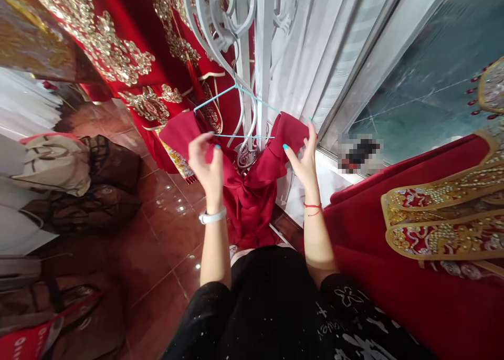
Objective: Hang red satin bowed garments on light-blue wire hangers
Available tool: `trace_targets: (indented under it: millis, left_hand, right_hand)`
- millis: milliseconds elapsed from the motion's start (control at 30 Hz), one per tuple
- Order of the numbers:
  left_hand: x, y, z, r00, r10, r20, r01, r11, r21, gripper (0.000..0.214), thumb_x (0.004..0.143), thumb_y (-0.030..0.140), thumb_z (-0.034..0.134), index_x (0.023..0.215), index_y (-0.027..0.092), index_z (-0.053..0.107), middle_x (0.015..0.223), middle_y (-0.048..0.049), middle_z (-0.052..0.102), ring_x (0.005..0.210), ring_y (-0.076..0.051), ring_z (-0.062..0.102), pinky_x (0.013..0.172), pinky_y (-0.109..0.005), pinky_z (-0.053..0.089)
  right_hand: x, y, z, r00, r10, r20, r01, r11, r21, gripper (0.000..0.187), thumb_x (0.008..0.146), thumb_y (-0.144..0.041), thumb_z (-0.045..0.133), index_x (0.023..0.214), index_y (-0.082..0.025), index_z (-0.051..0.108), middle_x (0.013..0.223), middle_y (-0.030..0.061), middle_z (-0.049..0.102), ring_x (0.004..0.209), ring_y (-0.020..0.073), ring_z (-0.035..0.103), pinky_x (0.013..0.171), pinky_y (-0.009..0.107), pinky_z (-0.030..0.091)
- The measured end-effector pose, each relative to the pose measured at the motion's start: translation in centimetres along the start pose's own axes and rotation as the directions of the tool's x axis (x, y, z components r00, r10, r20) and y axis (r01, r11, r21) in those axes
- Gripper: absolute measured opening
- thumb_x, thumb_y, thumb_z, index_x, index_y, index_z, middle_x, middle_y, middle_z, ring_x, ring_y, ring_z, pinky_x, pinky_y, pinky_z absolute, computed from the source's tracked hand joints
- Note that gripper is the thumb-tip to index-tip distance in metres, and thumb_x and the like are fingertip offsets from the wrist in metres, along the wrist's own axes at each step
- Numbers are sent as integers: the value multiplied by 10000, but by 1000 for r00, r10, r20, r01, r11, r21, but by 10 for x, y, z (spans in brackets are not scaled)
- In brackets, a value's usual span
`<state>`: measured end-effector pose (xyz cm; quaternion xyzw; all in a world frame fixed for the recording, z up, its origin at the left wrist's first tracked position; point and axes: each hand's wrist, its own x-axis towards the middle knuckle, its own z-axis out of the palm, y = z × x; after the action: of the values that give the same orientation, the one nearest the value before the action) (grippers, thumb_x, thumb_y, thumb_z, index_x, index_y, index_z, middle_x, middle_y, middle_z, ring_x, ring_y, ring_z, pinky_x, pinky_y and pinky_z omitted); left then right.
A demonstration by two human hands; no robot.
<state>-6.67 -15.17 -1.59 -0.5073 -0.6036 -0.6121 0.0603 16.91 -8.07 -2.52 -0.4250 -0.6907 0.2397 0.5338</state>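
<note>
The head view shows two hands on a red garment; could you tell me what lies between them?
In the head view, between the left hand and right hand run the light blue hanger bar, the red garment and, behind them, the white scrolled metal rack.

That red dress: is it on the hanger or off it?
On it. The red dress hangs from the blue hanger, both shoulders draped over its arms, with the left hand and right hand at them.

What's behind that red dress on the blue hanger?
Behind the red dress on the blue hanger stands a white scrollwork rack, with white curtain beyond. The rack's lower part is covered by the dress.
</note>
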Motion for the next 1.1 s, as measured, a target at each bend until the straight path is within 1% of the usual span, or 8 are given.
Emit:
trace_targets:
  millis: [100,267,367,467,600,767,933,1100]
  left_hand:
    - [34,-21,-15,998,-59,-18,61,994,92,519,930,427,679,1406,267,550,1465,-73,608,1581,-329,343,1230,-559,398]
    - [68,-37,-10,978,-135,158,132,991,25,562,881,462,761,1365,248,570,1490,-88,572,1653,-341,73,1277,-612,208]
    - [67,-40,-6,986,-148,82,145,989,34,461,928,359,706,1356,247,576,1527,-110,525,1621,-369,153,1303,-642,141]
    - [66,-38,-8,986,-164,-18,164,966,198,396,936,206,642,1332,204,622,1460,-117,571,1503,-365,359,1326,-626,133]
    - [67,-33,-18,987,-153,45,125,918,377,464,917,76,544,1359,157,661,1424,-137,630,1418,-350,479,1297,-577,277]
    - [62,-35,-35,987,-153,49,126,926,356,485,902,85,571,1346,246,684,1409,-104,667,1396,-351,535,1253,-574,377]
    - [62,-39,-46,991,-122,47,101,943,318,411,894,145,649,1294,229,700,1361,-88,694,1378,-353,547,1232,-624,375]
    - [65,-40,-45,995,-93,21,84,958,276,343,865,239,726,1207,222,712,1295,-78,712,1404,-359,520,1210,-618,379]
  right_hand:
    - [25,-7,23,993,-2,-121,-26,973,-228,680,961,-472,661,1566,-287,415,1699,175,320,1635,419,218,1288,735,243]
    - [63,2,52,994,21,-109,-60,931,-361,448,1027,-325,518,1464,-227,507,1598,224,408,1541,455,363,1159,839,328]
    - [73,9,45,997,25,-76,-52,922,-383,421,1020,-176,419,1412,-236,558,1508,185,527,1495,389,447,1216,763,333]
    - [75,8,29,998,33,-54,-55,882,-469,555,973,-59,350,1447,-260,558,1482,148,588,1444,317,497,1257,642,354]
    - [74,0,22,1000,27,0,-22,807,-590,546,1008,-156,408,1529,-273,521,1506,148,570,1407,344,495,1187,656,432]
    - [73,-6,32,997,83,-7,-67,740,-669,542,1005,-304,566,1542,-310,492,1505,147,537,1413,441,429,1067,731,485]
    - [72,-10,43,990,114,-84,-142,741,-657,443,1054,-209,399,1466,-260,553,1418,162,579,1370,404,505,1055,669,513]
    - [75,-13,43,993,78,-85,-115,756,-645,389,1061,-197,397,1397,-243,587,1313,153,637,1319,374,558,1017,609,549]
